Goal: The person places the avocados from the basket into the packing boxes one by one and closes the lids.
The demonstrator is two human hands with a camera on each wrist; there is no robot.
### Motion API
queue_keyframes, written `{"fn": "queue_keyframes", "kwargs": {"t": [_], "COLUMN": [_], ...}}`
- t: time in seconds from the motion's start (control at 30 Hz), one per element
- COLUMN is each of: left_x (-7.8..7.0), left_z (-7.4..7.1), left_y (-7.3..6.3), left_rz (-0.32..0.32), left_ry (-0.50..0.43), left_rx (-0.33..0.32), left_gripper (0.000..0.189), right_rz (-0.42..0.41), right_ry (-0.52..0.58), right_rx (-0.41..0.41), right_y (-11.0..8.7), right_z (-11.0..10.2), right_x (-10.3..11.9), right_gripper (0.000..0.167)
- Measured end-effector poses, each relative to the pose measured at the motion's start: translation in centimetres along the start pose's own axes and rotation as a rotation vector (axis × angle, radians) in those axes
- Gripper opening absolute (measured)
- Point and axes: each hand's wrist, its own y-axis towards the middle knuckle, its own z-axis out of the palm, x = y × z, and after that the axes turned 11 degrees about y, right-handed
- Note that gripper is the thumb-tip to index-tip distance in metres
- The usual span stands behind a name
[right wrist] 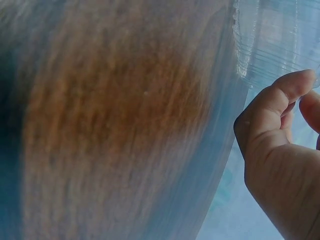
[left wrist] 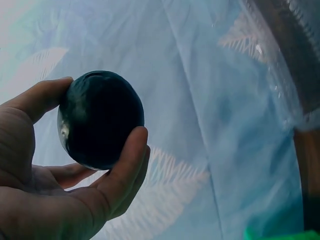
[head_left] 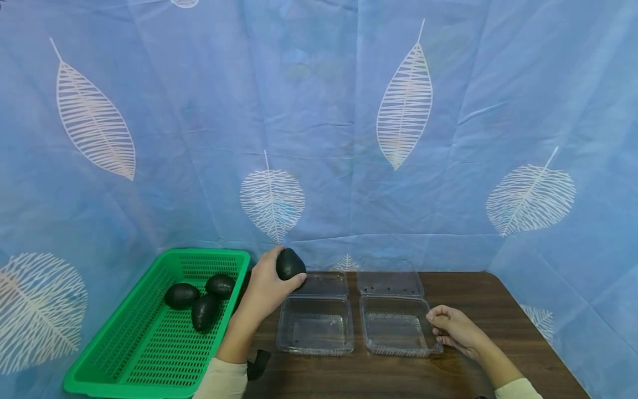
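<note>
My left hand [head_left: 264, 288] holds a dark avocado [head_left: 290, 264] up between thumb and fingers, near the back of the table and over the left clamshell's lid. The left wrist view shows the avocado [left wrist: 102, 120] as dark, glossy and rounded, with fingertips on opposite sides. Two clear plastic clamshell boxes stand side by side with lids laid back: the left clamshell [head_left: 315, 349] and the right clamshell [head_left: 399, 350]. Both trays look bare inside. At the right clamshell's right rim, my right hand [head_left: 456, 331] pinches the edge with bent fingers; its fingertips [right wrist: 302, 80] overlap the plastic corner.
A green slotted basket [head_left: 109, 343] stands at the left with several dark avocados [head_left: 205, 312] inside. Beside my left wrist lies a black object [head_left: 258, 364] on the brown wooden table [head_left: 478, 293]. A blue leaf-patterned cloth [head_left: 329, 111] hangs behind and beside the table.
</note>
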Motion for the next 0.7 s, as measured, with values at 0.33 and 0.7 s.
{"fn": "queue_keyframes", "kwargs": {"t": [0.33,0.7], "left_x": [-2.0,-4.7], "left_z": [4.2,8.6], "left_y": [0.4,0.8], "left_rz": [0.097,0.146], "left_ry": [-0.066,-0.086], "left_rx": [0.098,0.226], "left_gripper": [0.081,0.083], "right_rz": [-0.001,0.003], "right_ry": [-0.002,-0.004], "right_rx": [-0.008,-0.018], "right_y": [-0.3,0.1], "right_z": [0.0,-0.3], "right_x": [0.2,-0.3], "right_gripper": [0.033,0.034]}}
